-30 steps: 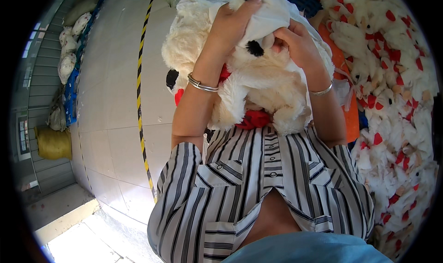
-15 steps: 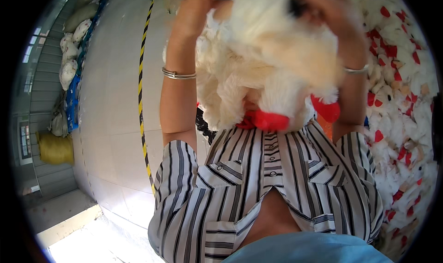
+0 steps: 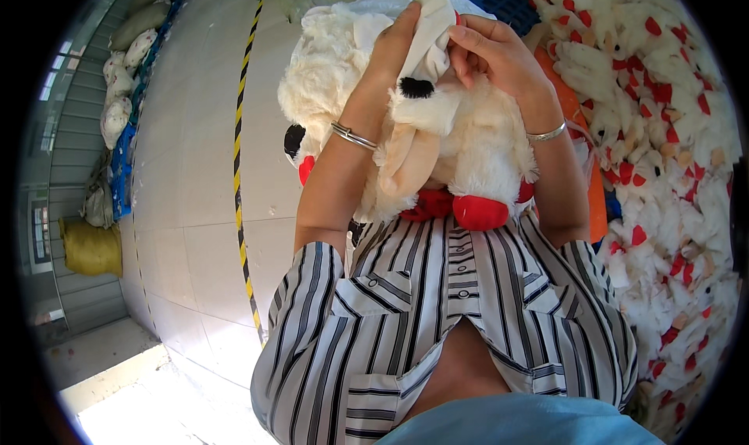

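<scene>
A cream plush toy (image 3: 488, 140) with red feet, a beige ear-like flap and a black fuzzy patch lies in front of my chest. My left hand (image 3: 396, 45) is closed on a strip of its smooth white fabric (image 3: 431, 39), which shows like the inner side of the cloth. Close by, my right hand (image 3: 499, 58) pinches the edge of that same strip, where a bit of red shows. Behind my left forearm sit more cream plush pieces (image 3: 324, 62), one with a black patch and a red tip.
A large heap of white and red plush skins (image 3: 655, 133) spreads along the right. An orange surface (image 3: 597, 203) and a blue crate (image 3: 503, 4) stand beside it. Black-and-yellow tape (image 3: 238, 156) crosses the tiled floor on the left. Beyond are a yellow sack (image 3: 92, 247) and filled bags (image 3: 117, 121).
The plush toy, blurred and held up high before, has come down in front of me. My hands have moved closer together and now grip its white fabric.
</scene>
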`<state>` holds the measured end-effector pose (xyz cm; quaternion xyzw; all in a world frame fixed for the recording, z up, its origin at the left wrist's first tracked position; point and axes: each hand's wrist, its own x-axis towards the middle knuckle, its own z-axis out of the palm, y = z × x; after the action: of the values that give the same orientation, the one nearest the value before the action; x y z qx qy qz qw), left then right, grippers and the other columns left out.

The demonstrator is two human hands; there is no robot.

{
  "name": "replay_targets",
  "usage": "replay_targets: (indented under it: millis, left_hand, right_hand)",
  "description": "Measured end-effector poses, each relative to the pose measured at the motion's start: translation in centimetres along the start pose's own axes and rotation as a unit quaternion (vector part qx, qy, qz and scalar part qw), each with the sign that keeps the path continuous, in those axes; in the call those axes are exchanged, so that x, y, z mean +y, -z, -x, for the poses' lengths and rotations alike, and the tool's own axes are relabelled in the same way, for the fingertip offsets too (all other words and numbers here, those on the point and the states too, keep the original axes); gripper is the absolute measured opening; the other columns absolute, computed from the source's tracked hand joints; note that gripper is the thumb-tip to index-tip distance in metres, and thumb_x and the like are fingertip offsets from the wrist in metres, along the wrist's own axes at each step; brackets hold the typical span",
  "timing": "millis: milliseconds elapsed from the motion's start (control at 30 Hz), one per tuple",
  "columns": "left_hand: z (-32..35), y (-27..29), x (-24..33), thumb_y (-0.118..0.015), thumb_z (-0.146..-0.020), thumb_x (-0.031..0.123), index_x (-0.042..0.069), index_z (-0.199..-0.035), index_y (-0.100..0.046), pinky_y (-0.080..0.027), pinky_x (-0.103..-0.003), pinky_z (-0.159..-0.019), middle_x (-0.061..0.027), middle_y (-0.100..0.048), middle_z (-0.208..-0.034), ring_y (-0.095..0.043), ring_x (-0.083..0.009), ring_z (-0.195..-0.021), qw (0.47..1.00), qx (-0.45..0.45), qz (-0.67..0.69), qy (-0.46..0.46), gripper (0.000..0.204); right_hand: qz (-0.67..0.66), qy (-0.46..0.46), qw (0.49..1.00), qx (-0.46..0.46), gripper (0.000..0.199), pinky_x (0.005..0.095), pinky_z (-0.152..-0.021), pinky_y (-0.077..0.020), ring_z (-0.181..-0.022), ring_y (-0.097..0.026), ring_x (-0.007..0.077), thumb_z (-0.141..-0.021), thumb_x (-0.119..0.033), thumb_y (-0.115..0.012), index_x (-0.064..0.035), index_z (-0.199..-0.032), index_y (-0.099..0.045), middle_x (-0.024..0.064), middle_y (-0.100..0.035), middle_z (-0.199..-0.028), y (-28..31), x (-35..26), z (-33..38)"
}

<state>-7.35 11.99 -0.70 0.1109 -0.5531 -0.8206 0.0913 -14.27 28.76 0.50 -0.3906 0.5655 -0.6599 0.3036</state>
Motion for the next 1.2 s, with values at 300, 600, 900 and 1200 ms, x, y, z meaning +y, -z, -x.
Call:
replay_targets:
  millis: [300, 600, 900, 1200]
  left_hand:
    - [0.9, -1.3, 0.6, -0.044, -0.099, 0.046, 0.001, -0.104, -0.066, -0.052, -0.027, -0.059, -0.0078, -0.068, -0.084, -0.065, -0.0163, -0.071, 0.999, -0.013, -0.024, -0.017, 0.050]
    - [-2.0, -1.3, 6.6, -0.061, -0.095, 0.022, 0.002, -0.081, -0.058, -0.042, -0.027, -0.056, -0.0006, -0.056, -0.066, -0.048, -0.0072, -0.061, 0.860, 0.152, -0.324, -0.364, 0.024]
    - [-5.6, 2.0, 8.2, -0.059, -0.093, 0.015, 0.000, -0.102, -0.064, -0.052, -0.031, -0.066, -0.0093, -0.068, -0.083, -0.064, -0.0160, -0.073, 0.727, 0.116, -0.521, -0.432, 0.018]
    - [9.0, -3.8, -2.8, -0.076, -0.076, 0.041, 0.007, -0.138, -0.043, -0.044, -0.040, -0.100, -0.0139, -0.055, -0.130, -0.052, -0.0315, -0.119, 0.676, -0.223, -0.578, -0.400, 0.078]
  right_hand:
    - [-0.026, -0.075, 0.996, 0.026, 0.029, 0.0223, -0.049, -0.0459, -0.051, -0.058, 0.0110, -0.101, -0.025, -0.048, -0.0018, -0.094, -0.064, 0.0071, -0.066, -0.074, 0.0, -0.7, -0.2]
    - [-0.125, 0.051, 0.972, -0.195, 0.031, 0.0296, -0.073, -0.0496, -0.088, -0.062, 0.0156, -0.099, -0.033, -0.051, -0.0053, -0.106, -0.064, 0.0078, -0.066, -0.099, 4.9, -10.6, 3.1]
    - [0.029, 0.051, 0.988, 0.143, 0.037, 0.0287, -0.068, -0.0466, -0.077, -0.059, 0.0144, -0.098, -0.040, -0.052, -0.0049, -0.103, -0.064, 0.0065, -0.066, -0.087, 1.4, -7.7, -2.6]
    - [0.247, -0.050, 0.960, 0.124, 0.040, 0.0269, -0.085, -0.0477, -0.102, -0.060, 0.0127, -0.094, -0.035, -0.064, -0.0031, -0.118, -0.060, 0.0079, -0.065, -0.112, 6.7, 6.6, 6.8]
